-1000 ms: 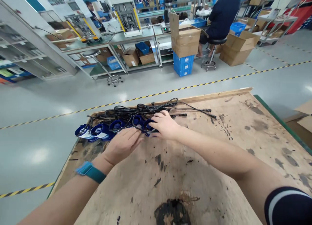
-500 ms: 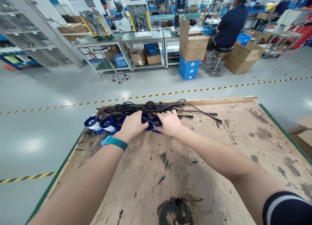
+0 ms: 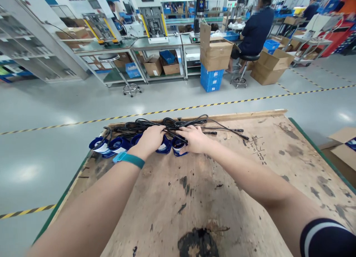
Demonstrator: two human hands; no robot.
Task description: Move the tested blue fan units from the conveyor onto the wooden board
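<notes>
Along the far edge of the wooden board stands a row of several dark blue round housings [image 3: 119, 145] with white labels and black cables. My right hand [image 3: 194, 139] is closed around the rightmost blue housing [image 3: 178, 150], thumb at its front and fingers behind. My left hand [image 3: 151, 139], with a teal wristband, reaches over the middle housings, beside another blue housing [image 3: 164, 146]. Its fingertips bend down by the black cables [image 3: 172, 122], and what they hold is hidden. Cable ends with connectors [image 3: 244, 137] stretch out to the right.
A raised wooden strip [image 3: 250, 114] borders the stained wooden tabletop [image 3: 167, 197] at the back. An open carton [image 3: 343, 145] stands at the right. Across the aisle are workbenches, a stool [image 3: 109, 58], stacked boxes [image 3: 215, 56] and a seated person [image 3: 257, 27].
The rightmost housing now stands apart from its neighbour, slightly nearer me, with my right hand on it. My left thumb has drawn back out of sight. The view has shifted slightly.
</notes>
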